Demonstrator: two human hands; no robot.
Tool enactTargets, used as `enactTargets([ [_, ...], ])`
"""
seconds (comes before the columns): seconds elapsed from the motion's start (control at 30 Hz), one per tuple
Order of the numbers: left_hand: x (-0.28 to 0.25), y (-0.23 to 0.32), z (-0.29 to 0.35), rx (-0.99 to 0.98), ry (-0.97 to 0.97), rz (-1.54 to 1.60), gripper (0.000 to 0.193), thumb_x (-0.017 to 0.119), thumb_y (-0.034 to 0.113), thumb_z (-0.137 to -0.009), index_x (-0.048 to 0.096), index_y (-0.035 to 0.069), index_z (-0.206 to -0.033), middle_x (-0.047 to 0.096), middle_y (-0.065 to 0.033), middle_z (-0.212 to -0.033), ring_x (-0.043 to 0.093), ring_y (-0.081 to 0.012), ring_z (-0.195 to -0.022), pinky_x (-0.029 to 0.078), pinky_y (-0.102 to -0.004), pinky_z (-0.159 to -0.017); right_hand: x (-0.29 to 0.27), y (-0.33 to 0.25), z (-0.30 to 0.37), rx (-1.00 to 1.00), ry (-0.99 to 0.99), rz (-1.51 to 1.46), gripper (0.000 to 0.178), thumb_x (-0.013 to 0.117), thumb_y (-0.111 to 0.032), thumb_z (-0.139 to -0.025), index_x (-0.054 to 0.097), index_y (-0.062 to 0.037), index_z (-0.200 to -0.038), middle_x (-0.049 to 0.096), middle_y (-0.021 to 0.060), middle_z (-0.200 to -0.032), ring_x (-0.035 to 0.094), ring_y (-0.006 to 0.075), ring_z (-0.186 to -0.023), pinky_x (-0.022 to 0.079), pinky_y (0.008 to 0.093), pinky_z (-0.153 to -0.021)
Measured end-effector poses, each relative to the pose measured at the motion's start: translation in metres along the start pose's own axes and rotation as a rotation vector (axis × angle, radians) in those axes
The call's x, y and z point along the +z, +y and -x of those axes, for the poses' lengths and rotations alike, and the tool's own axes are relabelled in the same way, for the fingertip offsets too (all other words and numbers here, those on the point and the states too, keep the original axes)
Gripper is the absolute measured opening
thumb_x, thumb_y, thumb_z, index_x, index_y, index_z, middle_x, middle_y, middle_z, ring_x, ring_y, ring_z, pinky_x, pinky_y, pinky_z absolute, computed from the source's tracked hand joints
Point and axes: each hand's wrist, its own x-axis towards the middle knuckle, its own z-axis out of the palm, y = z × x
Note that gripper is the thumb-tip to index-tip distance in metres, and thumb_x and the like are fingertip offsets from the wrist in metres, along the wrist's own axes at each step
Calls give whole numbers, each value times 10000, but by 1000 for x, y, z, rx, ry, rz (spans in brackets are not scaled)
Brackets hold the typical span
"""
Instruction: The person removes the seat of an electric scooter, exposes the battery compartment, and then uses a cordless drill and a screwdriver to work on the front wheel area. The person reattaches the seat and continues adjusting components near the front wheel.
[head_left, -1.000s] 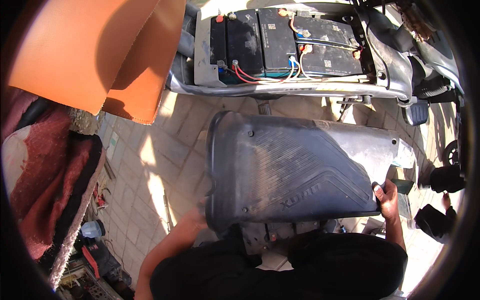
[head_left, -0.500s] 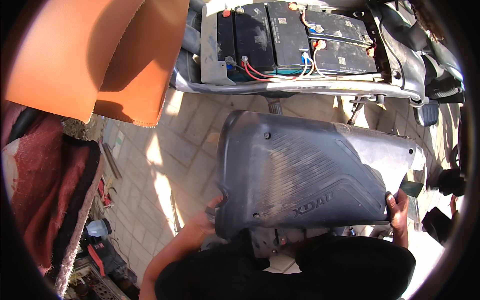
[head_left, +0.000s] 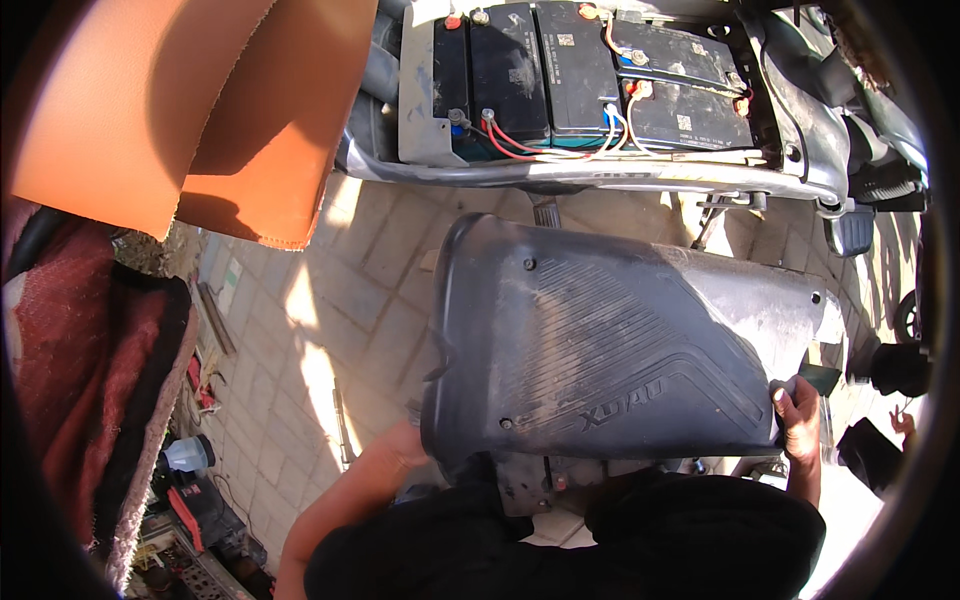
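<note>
A dusty black plastic footboard panel (head_left: 600, 340), ribbed and with raised lettering, is held level in front of me between both hands. My right hand (head_left: 798, 415) grips its near right corner, thumb on top. At its near left end my left hand (head_left: 402, 445) supports the edge, with the fingers hidden behind the plastic. Beyond the panel, the scooter's frame (head_left: 600, 176) has an open bay of several black batteries (head_left: 582, 80), joined by red and white wires (head_left: 560, 152).
Orange leather-like sheet (head_left: 260, 180) hangs at upper left, above a dark red cloth (head_left: 90, 370). Tools, including a red and black one (head_left: 200, 505), lie at lower left. Paving (head_left: 370, 270) spreads below. A footrest (head_left: 850, 232) juts out at the right, and another person's hand (head_left: 902, 424) shows farther down.
The panel has shifted slightly left, its left end dropping nearer to me. My left hand's fingers, partly visible at the edge before, are now behind it. The right hand keeps its grip.
</note>
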Motion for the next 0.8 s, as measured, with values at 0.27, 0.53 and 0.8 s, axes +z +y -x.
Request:
enactTargets([
  [0.27,66,58,44,979,712,-987,364,482,-11,-821,603,1,-1165,629,-87,-1030,561,-185,-919,455,-346,-810,5,-49,1,33,-28,25,327,710,-288,-867,617,25,-891,537,-36,-747,427,58,-690,350,228,-608],
  [0.53,185,65,55,926,111,-2576,462,751,352,-687,680,102,-1069,586,-20,-1089,496,-205,-1095,259,-477,-1029,9,-56,-4,68,-68,57,396,720,-314,-848,629,59,-947,595,4,-793,492,80,-741,419,251,-670],
  [0.8,190,57,39,738,166,-2628,520,746,430,-709,672,59,-1066,561,-68,-1121,431,-259,-1254,119,-585,-1090,12,-46,5,16,-54,-54,404,731,-305,-848,632,61,-987,642,37,-852,548,94,-783,453,258,-718],
])
